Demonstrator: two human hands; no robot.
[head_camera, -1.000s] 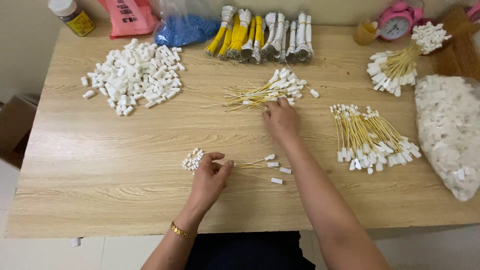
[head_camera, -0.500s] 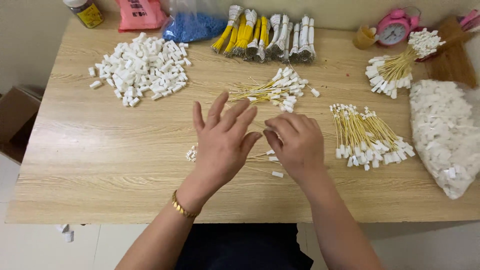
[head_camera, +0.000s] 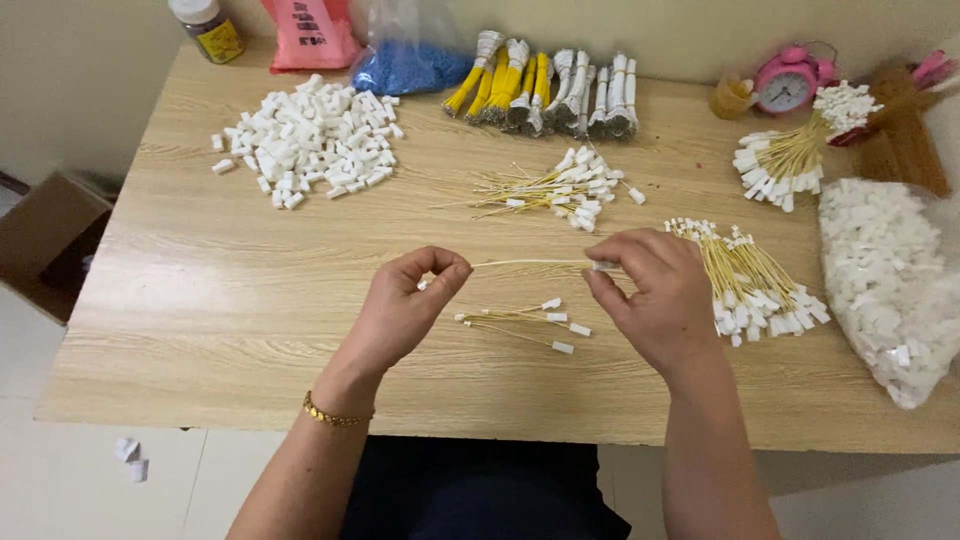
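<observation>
Left hand (head_camera: 405, 305) and right hand (head_camera: 650, 290) now pinch one wire's (head_camera: 530, 263) ends | hands parted since before | spare wires (head_camera: 520, 322) below grip

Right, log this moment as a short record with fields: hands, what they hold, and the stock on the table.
left hand: pinches one end of a thin yellow wire
right hand: pinches the wire's other end, at a small white connector
wire: held level above the wooden table
below the hands: few loose wires with white ends
far left: heap of white connectors
centre: pile of wires
right: fanned wire pile, bag of white parts
back edge: bundled wires, pink alarm clock
</observation>
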